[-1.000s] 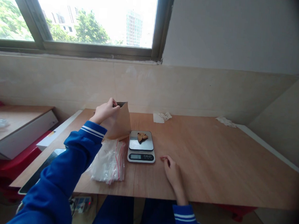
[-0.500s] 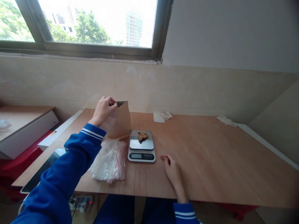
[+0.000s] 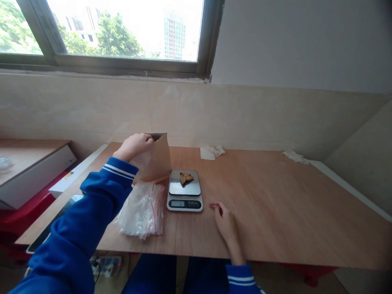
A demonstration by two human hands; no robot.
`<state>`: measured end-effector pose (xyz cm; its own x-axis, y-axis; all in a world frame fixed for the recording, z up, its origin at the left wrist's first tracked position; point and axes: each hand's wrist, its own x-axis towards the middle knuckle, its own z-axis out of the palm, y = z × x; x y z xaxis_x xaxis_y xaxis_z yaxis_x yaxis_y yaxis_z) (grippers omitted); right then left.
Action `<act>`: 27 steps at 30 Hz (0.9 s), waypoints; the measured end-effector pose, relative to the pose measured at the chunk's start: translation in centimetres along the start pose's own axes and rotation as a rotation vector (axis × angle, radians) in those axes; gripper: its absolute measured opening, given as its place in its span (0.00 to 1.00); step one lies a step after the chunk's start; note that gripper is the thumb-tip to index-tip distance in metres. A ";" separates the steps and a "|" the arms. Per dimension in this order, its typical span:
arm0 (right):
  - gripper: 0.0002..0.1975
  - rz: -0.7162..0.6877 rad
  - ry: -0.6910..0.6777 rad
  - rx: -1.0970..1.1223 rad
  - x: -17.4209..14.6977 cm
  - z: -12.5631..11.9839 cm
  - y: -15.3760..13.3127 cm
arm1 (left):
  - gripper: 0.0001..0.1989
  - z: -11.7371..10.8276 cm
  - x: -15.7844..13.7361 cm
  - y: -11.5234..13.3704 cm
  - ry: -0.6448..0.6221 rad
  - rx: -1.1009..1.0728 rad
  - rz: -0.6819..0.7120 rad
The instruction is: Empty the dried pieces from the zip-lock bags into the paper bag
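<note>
My left hand is at the mouth of an upright brown paper bag. Its fingertips dip behind the rim, so whether they hold anything is hidden. Right of the bag stands a small kitchen scale with a lit display too small to read. Several brown dried pieces lie on its steel plate. My right hand rests on the table to the right of the scale, fingers loosely bent and apart, holding nothing. In front of the bag lies a stack of clear zip bags with red seal lines.
Crumpled tissue and a white paper lie at the table's back edge, with another tissue farther right. A dark tablet is partly under my left sleeve. A power strip hangs below the front edge. The wooden table meets the wall.
My left hand has lowered slightly, its fingers passing from above the paper bag's rim down into its mouth. My right hand and the pieces on the scale stay put.
</note>
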<state>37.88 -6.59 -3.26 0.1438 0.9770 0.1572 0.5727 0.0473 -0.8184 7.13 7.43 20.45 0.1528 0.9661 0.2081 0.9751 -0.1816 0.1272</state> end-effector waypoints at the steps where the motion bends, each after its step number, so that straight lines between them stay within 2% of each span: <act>1: 0.16 0.000 0.000 0.001 0.0 0.0 0.0 | 0.19 -0.1 0.1 -0.1 -0.038 -0.001 -0.011; 5: 0.16 -0.007 0.007 0.006 0.0 0.1 0.2 | 0.21 -0.1 0.8 -0.9 -0.138 -0.047 -0.048; 9: 0.15 -0.009 0.012 0.004 0.0 0.1 0.3 | 0.21 0.1 1.2 -1.7 -0.179 -0.152 0.011; 15: 0.16 0.000 0.005 -0.003 0.0 0.1 0.1 | 0.21 0.4 1.5 -1.6 -0.178 -0.183 -0.015; 23: 0.15 -0.004 0.014 0.009 0.0 0.1 0.1 | 0.32 -0.2 0.6 -0.6 -0.162 -0.131 -0.065; 27: 0.16 0.006 0.010 0.003 -0.2 -0.1 -0.2 | 0.31 -0.3 0.2 -0.2 -0.129 -0.085 -0.071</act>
<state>37.83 -6.79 -3.11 0.1548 0.9753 0.1578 0.5696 0.0424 -0.8208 6.96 7.63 20.74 0.1091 0.9915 0.0703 0.9680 -0.1221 0.2195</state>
